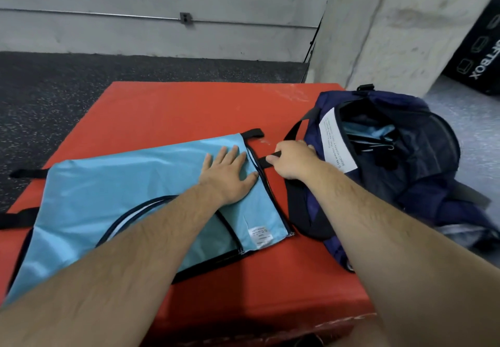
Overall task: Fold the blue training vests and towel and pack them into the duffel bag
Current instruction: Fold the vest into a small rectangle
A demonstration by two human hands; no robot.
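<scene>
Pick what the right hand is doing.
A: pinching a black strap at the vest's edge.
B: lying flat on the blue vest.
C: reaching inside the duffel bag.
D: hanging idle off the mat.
A: the right hand pinches the black strap at the edge of the blue vest.

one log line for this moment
left hand flat on vest | right hand pinches vest strap | duffel bag open, right of vest
</scene>
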